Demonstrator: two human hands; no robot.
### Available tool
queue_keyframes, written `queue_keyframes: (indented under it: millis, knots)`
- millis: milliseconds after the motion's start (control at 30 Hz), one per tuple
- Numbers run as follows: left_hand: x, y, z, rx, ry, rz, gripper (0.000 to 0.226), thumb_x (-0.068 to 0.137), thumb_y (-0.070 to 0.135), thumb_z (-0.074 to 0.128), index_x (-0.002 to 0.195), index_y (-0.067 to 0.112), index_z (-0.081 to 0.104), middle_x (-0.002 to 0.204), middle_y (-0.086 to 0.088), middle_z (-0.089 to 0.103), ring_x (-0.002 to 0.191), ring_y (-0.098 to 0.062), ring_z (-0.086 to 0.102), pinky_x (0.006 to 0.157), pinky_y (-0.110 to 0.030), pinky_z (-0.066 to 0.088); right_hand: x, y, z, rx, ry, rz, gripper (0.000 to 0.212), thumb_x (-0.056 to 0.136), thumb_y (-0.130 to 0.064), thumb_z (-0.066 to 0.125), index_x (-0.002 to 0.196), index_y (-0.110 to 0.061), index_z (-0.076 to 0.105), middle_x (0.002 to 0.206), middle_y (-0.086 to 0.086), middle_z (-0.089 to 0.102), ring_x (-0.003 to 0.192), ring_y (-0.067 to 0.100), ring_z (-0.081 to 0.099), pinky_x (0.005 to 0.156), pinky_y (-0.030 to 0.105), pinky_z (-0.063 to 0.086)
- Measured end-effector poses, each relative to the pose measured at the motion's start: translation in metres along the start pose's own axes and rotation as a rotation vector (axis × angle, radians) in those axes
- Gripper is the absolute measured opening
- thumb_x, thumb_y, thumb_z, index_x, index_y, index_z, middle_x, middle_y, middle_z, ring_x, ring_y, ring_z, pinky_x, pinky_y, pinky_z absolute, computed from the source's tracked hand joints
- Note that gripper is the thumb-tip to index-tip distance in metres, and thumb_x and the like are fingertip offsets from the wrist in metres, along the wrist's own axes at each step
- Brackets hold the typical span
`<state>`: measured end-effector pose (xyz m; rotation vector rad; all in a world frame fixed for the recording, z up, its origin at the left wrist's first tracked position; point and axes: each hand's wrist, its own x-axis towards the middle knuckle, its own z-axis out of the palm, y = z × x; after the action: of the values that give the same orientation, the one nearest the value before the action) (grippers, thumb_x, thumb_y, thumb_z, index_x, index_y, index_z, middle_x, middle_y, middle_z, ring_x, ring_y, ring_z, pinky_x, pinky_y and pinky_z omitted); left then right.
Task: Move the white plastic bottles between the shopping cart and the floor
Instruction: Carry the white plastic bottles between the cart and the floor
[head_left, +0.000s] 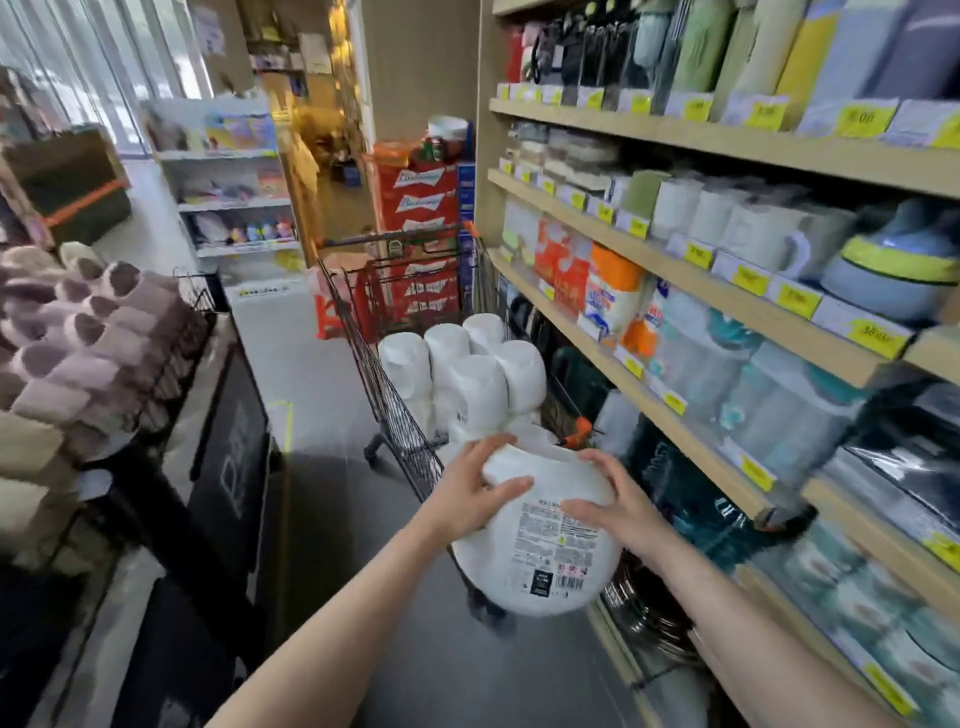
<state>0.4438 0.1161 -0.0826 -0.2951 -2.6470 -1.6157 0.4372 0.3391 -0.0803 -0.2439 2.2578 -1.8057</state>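
A large white plastic bottle (540, 525), smooth, rounded and printed with a label panel, is held at 6 o'clock in the view, just short of the shopping cart (400, 415). The left hand (467, 493) grips its left side with curled fingers; the right hand (608, 504) clasps its right side. The black wire cart at 12 o'clock of the bottle holds more white bottles (467, 374), packed close. Wooden shelves (675, 270) of mugs and packets run at 3 o'clock.
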Motion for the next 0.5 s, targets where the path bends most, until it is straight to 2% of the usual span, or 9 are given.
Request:
queue_keyframes:
  millis: [67, 133, 200, 300, 367, 433, 500]
  knots:
    - [0.031, -0.008, -0.007, 0.007, -0.025, 0.022, 0.058, 0.071, 0.062, 0.062, 0.122, 0.038, 0.049, 0.12, 0.003, 0.051, 0.108, -0.013, 0.054, 0.09, -0.021, 0.044, 0.034, -0.004, -0.01, -0.026, -0.042, 0.039, 0.072, 0.047, -0.041, 0.087, 0.11, -0.04, 0.05, 0.121, -0.003, 0.052, 0.106, 0.018, 0.057, 0.086, 0.034, 0.053]
    - [0.062, -0.018, -0.012, 0.015, -0.036, 0.038, 0.063, 0.069, 0.066, 0.061, 0.124, 0.037, 0.048, 0.119, 0.005, 0.051, 0.107, -0.012, 0.054, 0.093, -0.031, 0.048, 0.067, -0.006, -0.019, -0.05, -0.077, 0.069, 0.077, 0.042, -0.043, 0.084, 0.109, -0.04, 0.048, 0.119, -0.008, 0.049, 0.106, 0.017, 0.056, 0.091, 0.041, 0.051]
    - [0.096, -0.033, -0.016, 0.016, -0.048, 0.039, 0.064, 0.069, 0.065, 0.062, 0.125, 0.037, 0.048, 0.12, 0.006, 0.05, 0.109, -0.012, 0.054, 0.095, -0.039, 0.048, 0.101, -0.006, -0.026, -0.078, -0.085, 0.065, 0.08, 0.04, -0.042, 0.082, 0.11, -0.036, 0.046, 0.116, -0.01, 0.048, 0.104, 0.015, 0.055, 0.088, 0.037, 0.052]
    - [0.146, -0.051, -0.018, 0.032, -0.058, 0.034, 0.065, 0.067, 0.065, 0.066, 0.124, 0.041, 0.046, 0.125, 0.006, 0.051, 0.112, -0.014, 0.054, 0.097, -0.042, 0.047, 0.155, -0.004, -0.039, -0.131, -0.116, 0.038, 0.083, 0.038, -0.039, 0.082, 0.111, -0.034, 0.043, 0.112, -0.006, 0.051, 0.099, 0.012, 0.056, 0.076, 0.024, 0.052]
    - [0.179, -0.064, -0.019, 0.07, -0.044, 0.041, 0.069, 0.064, 0.064, 0.07, 0.124, 0.044, 0.043, 0.126, 0.007, 0.052, 0.113, -0.014, 0.054, 0.098, -0.042, 0.046, 0.195, -0.003, -0.051, -0.202, -0.169, 0.005, 0.085, 0.04, -0.036, 0.085, 0.112, -0.033, 0.04, 0.113, -0.009, 0.051, 0.099, 0.009, 0.054, 0.073, 0.017, 0.049]
    - [0.21, -0.077, -0.02, 0.089, -0.032, 0.038, 0.075, 0.06, 0.064, 0.074, 0.125, 0.045, 0.041, 0.126, 0.006, 0.052, 0.116, -0.014, 0.052, 0.1, -0.042, 0.044, 0.237, -0.004, -0.063, -0.347, -0.226, -0.021, 0.083, 0.047, -0.028, 0.089, 0.112, -0.036, 0.038, 0.115, -0.012, 0.049, 0.102, 0.01, 0.052, 0.072, 0.015, 0.045]
    - [0.24, -0.089, -0.02, 0.118, -0.032, 0.024, 0.081, 0.056, 0.066, 0.076, 0.125, 0.049, 0.036, 0.131, 0.006, 0.048, 0.122, -0.013, 0.046, 0.105, -0.039, 0.039, 0.278, -0.002, -0.072, -0.473, -0.253, -0.058, 0.085, 0.049, -0.027, 0.091, 0.114, -0.037, 0.037, 0.119, -0.008, 0.049, 0.107, 0.012, 0.05, 0.079, 0.02, 0.044]
